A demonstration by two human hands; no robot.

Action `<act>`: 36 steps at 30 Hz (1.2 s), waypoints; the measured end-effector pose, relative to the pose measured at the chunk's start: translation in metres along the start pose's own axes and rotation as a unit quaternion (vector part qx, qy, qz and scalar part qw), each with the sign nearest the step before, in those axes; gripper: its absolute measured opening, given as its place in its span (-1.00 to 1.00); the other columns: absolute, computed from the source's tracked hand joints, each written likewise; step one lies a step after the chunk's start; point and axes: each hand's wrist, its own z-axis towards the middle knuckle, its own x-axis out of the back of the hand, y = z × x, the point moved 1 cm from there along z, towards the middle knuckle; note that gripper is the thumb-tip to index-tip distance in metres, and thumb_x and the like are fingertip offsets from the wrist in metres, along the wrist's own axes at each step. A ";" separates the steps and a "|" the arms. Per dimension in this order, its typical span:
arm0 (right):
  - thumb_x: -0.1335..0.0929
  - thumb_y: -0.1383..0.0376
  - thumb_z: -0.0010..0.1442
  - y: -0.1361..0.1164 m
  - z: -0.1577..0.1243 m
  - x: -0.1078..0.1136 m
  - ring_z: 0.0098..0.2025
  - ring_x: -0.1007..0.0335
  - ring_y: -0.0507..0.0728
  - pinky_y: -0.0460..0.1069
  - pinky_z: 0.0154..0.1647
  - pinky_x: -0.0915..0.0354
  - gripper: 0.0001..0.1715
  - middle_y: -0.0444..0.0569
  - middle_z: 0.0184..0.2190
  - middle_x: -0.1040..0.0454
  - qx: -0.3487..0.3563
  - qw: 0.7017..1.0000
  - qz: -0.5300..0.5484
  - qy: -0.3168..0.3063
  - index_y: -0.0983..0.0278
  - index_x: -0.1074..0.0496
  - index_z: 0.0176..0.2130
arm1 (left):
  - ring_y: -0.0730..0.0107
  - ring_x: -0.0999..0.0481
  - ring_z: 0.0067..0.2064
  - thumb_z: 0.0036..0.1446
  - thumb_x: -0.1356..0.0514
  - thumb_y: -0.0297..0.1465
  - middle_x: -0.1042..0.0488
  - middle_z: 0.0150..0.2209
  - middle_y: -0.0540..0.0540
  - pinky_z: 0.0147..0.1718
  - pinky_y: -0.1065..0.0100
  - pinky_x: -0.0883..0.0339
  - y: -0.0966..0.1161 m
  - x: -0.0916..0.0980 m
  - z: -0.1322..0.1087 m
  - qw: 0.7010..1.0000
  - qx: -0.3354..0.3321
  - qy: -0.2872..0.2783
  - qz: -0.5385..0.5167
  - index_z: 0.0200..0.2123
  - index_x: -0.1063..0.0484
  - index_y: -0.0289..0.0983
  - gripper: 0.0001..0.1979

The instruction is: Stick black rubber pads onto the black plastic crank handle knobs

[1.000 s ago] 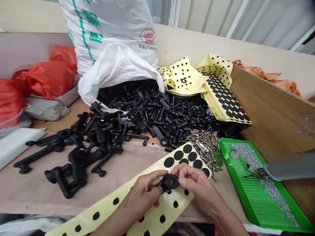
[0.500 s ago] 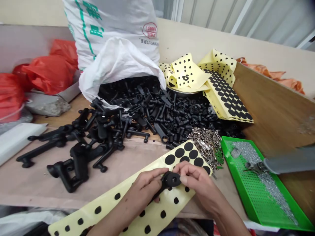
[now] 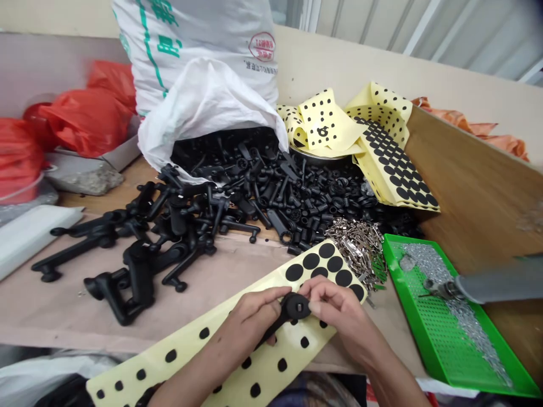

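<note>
My left hand (image 3: 251, 319) is closed around the arm of a black plastic crank handle (image 3: 297, 307), its index finger stretched along the top. The handle's round end faces up and shows a small slot in its middle. At the rim of that end, my right hand (image 3: 341, 310) pinches with thumb and fingertips; whether a thin disc lies between them I cannot tell. Both hands are over a yellow backing sheet (image 3: 229, 347) with large round black stickers (image 3: 311, 260) at its far end and small black dots along the rest.
Finished-looking black cranks (image 3: 138, 277) lie at left. Loose black parts (image 3: 271, 192) spill from a white woven sack (image 3: 212, 96). Metal pieces (image 3: 354, 246) are heaped beside a green tray (image 3: 428, 339) of small hardware, with a grey tool (image 3: 500, 282) above it. More sticker sheets (image 3: 399, 164) stand behind.
The crank handle's round end has tilted slightly, and its slot shows more clearly. Both hands keep nearly the same grip. The whole view has shifted a little.
</note>
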 end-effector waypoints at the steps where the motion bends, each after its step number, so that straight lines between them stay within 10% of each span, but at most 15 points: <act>1: -0.38 0.29 0.05 0.000 0.000 0.000 -0.23 -0.28 0.12 -0.04 -0.25 -0.18 -0.83 -0.02 -0.26 -0.39 0.000 1.000 -0.003 0.000 0.28 -0.36 -0.52 | 0.41 -0.34 -0.46 0.12 -0.11 -0.30 -0.47 -0.41 -0.01 -0.49 0.46 -0.32 0.000 0.000 0.000 1.000 0.005 0.000 0.007 -0.08 -0.50 -0.18 -0.69; 28: -0.36 0.31 0.01 -0.003 0.006 -0.004 -0.24 -0.29 0.11 -0.04 -0.26 -0.23 -0.86 -0.03 -0.30 -0.34 -0.010 0.998 -0.057 -0.005 0.28 -0.34 -0.54 | 0.48 -0.21 -0.58 0.07 -0.13 -0.25 -0.22 -0.61 0.08 -0.60 0.47 -0.25 -0.007 -0.005 0.006 0.997 -0.015 0.026 0.066 -0.09 -0.45 -0.29 -0.63; 36: -0.28 0.40 0.12 -0.007 -0.002 -0.012 -0.41 -0.27 0.07 -0.06 -0.40 -0.17 -0.81 -0.08 -0.48 -0.34 0.125 0.946 -0.295 0.059 0.25 -0.33 -0.52 | 0.51 -0.15 -0.58 0.12 -0.12 -0.18 -0.07 -0.61 0.13 -0.63 0.51 -0.13 -0.018 -0.007 0.000 0.991 -0.069 0.066 0.089 -0.14 -0.40 -0.26 -0.67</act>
